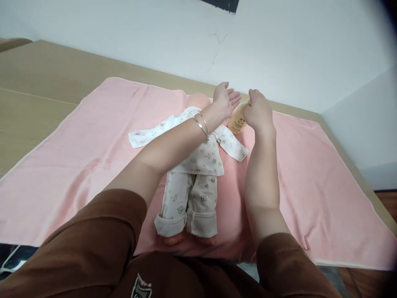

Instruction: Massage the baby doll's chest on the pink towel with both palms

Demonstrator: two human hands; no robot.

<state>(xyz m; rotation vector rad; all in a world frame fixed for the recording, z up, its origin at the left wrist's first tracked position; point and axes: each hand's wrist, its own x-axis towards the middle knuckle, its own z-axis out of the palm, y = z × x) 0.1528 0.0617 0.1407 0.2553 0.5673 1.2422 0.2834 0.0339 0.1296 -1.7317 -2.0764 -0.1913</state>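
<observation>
A baby doll in white printed clothes (201, 159) lies on its back on a pink blanket (102, 124). Its trouser cuffs are rolled up and its feet show below them. Part of the doll's head (198, 99) is visible behind my left forearm, which crosses over its chest. My left hand (227, 98) is open, fingers stretched and palm turned toward the bottle, holding nothing. Beside the doll's sleeve, a tilted pale yellow bottle (238, 121) is in my right hand (259, 109), whose fingers are closed around its upper part. The bottle's top is hidden.
The blanket covers much of a wooden table (40, 82), which stands against a white wall (139, 37). A dark object (223, 4) shows on the wall at the top edge. The table's right edge runs down toward a wooden floor.
</observation>
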